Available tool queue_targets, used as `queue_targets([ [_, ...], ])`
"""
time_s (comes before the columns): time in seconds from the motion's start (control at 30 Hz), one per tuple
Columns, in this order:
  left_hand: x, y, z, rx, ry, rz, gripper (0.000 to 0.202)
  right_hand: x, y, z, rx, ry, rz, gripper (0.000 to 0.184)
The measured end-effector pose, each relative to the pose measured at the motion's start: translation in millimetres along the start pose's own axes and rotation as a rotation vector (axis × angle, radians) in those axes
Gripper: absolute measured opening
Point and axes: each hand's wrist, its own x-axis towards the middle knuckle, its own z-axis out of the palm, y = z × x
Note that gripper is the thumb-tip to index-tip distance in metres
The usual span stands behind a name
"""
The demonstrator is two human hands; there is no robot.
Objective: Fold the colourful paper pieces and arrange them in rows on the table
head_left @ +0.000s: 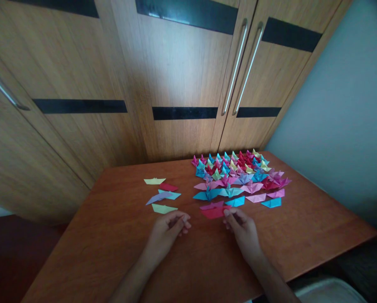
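My right hand (242,231) pinches the right end of a red folded paper piece (211,213), long and boat-shaped. Just behind that piece lies a flat magenta folded paper (211,205). My left hand (169,227) is curled closed above the table, thumb against the fingers, with nothing showing in it. Nearest to it is a pale green folded paper (163,208). Beyond lie a lilac folded paper (157,198), a light blue one (174,195), a red one (168,187) and a pale yellow one (154,181).
Several rows of colourful origami cranes (229,179) stand at the table's back right. Flat blue folded papers (271,203) and pink ones (256,198) lie before them. A wooden wardrobe (182,71) rises behind the brown table (112,235); a pale wall (340,126) borders the right.
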Motion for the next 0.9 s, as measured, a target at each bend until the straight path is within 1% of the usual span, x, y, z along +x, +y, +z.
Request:
queue_targets([
  [0.07,0,1,-1.8,0.016,0.040,0.000,0.022,2,8,-27,-0.015,0.053,0.046,0.035],
  [0.13,1,0,-2.5,0.028,0.058,0.005,0.022,4,17,-59,-0.056,0.072,0.104,0.036],
  [0.23,2,-3,-2.1,0.044,0.056,0.018,0.022,13,29,-105,-0.207,0.095,0.174,0.038],
  [0.3,2,-4,-1.7,0.054,0.049,0.022,0.023,21,34,-128,-0.350,0.068,0.181,0.039],
  [0.37,2,-4,-1.7,0.053,0.047,0.024,0.023,27,38,-142,-0.537,0.052,0.198,0.041],
  [0.43,2,-3,-2.3,0.050,0.049,0.026,0.023,31,39,-147,-0.719,0.074,0.212,0.041],
  [0.5,2,0,-3.2,0.054,0.059,0.025,0.024,29,40,-145,-0.865,0.142,0.190,0.040],
  [0.57,2,2,-4.2,0.065,0.067,0.021,0.024,21,42,-137,-0.962,0.220,0.090,0.040],
  [0.63,2,3,-4.9,0.072,0.066,0.023,0.024,11,46,-127,-1.018,0.260,-0.087,0.039],
  [0.7,2,4,-5.3,0.075,0.064,0.028,0.024,1,49,-117,-1.041,0.234,-0.285,0.039],
  [0.77,2,3,-5.5,0.079,0.070,0.027,0.024,-7,50,-108,-1.078,0.158,-0.414,0.039],
  [0.83,3,1,-5.6,0.085,0.078,0.022,0.024,-12,50,-103,-1.138,0.088,-0.444,0.038],
  [0.9,3,0,-5.6,0.090,0.078,0.019,0.024,-14,48,-100,-1.193,0.056,-0.425,0.038],
])
